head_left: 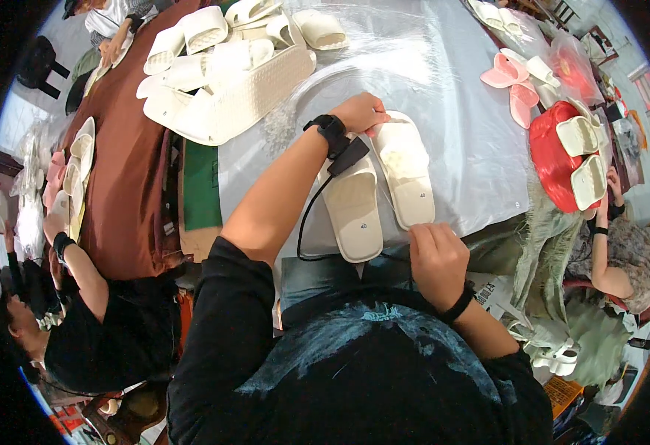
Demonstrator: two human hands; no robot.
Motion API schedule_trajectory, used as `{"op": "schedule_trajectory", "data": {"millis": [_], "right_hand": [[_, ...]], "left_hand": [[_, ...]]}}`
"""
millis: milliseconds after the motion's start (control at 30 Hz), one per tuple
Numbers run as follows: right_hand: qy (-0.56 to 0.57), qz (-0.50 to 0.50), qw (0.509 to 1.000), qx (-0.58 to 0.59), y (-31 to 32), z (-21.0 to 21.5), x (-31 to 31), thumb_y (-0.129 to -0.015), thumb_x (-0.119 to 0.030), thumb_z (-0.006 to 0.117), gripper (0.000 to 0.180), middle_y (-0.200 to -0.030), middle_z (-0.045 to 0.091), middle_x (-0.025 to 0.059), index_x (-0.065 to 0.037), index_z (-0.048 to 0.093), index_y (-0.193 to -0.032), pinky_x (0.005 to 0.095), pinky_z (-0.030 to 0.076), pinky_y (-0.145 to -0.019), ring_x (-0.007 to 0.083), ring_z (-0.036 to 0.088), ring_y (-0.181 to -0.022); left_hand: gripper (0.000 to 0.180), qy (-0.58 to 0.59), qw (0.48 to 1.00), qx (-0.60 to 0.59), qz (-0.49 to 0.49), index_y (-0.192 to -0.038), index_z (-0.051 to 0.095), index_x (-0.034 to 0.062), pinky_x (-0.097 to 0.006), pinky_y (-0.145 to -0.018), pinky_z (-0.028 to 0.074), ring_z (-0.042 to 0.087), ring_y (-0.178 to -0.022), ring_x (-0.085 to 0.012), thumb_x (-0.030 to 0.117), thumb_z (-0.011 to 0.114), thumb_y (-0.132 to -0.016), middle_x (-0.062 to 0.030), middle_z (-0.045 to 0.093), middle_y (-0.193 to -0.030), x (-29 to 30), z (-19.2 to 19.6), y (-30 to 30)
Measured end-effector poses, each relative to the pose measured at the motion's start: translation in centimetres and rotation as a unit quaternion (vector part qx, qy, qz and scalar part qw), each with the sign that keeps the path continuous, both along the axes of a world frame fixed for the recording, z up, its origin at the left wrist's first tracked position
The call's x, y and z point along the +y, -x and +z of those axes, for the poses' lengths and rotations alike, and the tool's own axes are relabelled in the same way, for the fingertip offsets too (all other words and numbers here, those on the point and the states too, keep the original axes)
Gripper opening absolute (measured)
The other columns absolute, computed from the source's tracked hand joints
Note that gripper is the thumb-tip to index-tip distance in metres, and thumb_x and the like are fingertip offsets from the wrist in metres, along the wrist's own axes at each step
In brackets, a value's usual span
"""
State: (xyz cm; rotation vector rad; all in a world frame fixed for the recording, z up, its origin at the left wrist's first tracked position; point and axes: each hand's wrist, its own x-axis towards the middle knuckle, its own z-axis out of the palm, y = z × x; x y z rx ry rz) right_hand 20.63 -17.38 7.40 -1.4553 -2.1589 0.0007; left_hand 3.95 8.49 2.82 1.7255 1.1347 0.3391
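Two cream slide slippers lie side by side on the plastic-covered table in front of me, toes away from me. My left hand (360, 113) reaches over the left slipper (355, 222) with fingers pinched together at the far toe edge of the right slipper (408, 182). The forearm and a black wrist device hide part of the left slipper's strap. My right hand (440, 265) is closed, fingers curled, just by the heel of the right slipper; whatever it may hold is hidden.
A pile of cream slippers (229, 81) sits at the far left. On the right are pink slippers (509, 73) and a red bundle (551, 152) with cream slippers on it. A brown-covered table (128, 178) stands left. Co-workers (110, 334) sit on both sides.
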Motion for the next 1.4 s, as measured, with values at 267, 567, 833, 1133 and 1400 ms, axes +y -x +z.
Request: {"op": "schedule_trajectory", "data": {"millis": [267, 567, 833, 1133, 1400], "right_hand": [[-0.056, 0.002, 0.998, -0.004, 0.2, -0.5, -0.1, -0.070, -0.001, 0.058, 0.007, -0.068, 0.051, 0.0097, -0.004, 0.053, -0.075, 0.0362, 0.045, -0.054, 0.0260, 0.055, -0.063], [0.018, 0.010, 1.000, -0.009, 0.2, -1.5, 0.7, -0.074, -0.001, 0.062, 0.010, -0.073, 0.058, 0.0107, -0.003, 0.058, -0.082, 0.0392, 0.047, -0.058, 0.0290, 0.058, -0.068], [-0.029, 0.048, 0.995, -0.087, -1.8, -3.1, 7.5, -0.070, -0.005, 0.055, 0.007, -0.074, 0.057, 0.0103, -0.005, 0.055, -0.078, 0.0377, 0.050, -0.056, 0.0286, 0.060, -0.074], [0.027, 0.076, 0.989, -0.122, -2.3, -3.2, 10.6, -0.075, -0.008, 0.053, 0.008, -0.082, 0.060, 0.0100, -0.004, 0.057, -0.082, 0.0387, 0.052, -0.058, 0.0284, 0.061, -0.078], [-0.026, 0.087, 0.986, -0.137, -2.5, -3.4, 11.0, -0.073, -0.007, 0.055, 0.006, -0.077, 0.058, 0.0093, -0.004, 0.057, -0.079, 0.0357, 0.052, -0.054, 0.0251, 0.062, -0.074]], "left_hand": [[0.025, -0.015, 1.000, -0.009, -0.009, -0.087, 0.065, -0.0011, -0.026, -0.051, 0.044, 0.055, -0.052, -0.0102, 0.024, 0.063, -0.088, -0.0053, 0.060, -0.064, 0.4, -0.7, 0.2], [0.024, -0.005, 1.000, -0.009, 0.003, -0.087, 0.065, 0.0008, -0.025, -0.051, 0.044, 0.053, -0.051, -0.0093, 0.025, 0.064, -0.088, -0.0037, 0.061, -0.066, 0.1, -0.3, 0.3], [0.018, 0.013, 0.998, -0.047, 0.037, -0.082, 0.064, 0.0010, -0.024, -0.048, 0.043, 0.056, -0.055, -0.0089, 0.017, 0.070, -0.081, -0.0042, 0.063, -0.067, 0.6, -0.8, 0.7], [0.021, -0.114, 0.986, -0.041, 0.115, -0.074, 0.063, -0.0003, -0.025, -0.049, 0.045, 0.055, -0.056, -0.0109, 0.016, 0.076, -0.074, -0.0040, 0.062, -0.066, 1.1, -1.4, 1.1], [0.018, 0.023, 0.987, -0.134, 0.089, -0.077, 0.064, -0.0020, -0.025, -0.054, 0.049, 0.058, -0.059, -0.0120, 0.010, 0.077, -0.073, -0.0081, 0.065, -0.072, 1.7, -1.3, -0.4]]}}
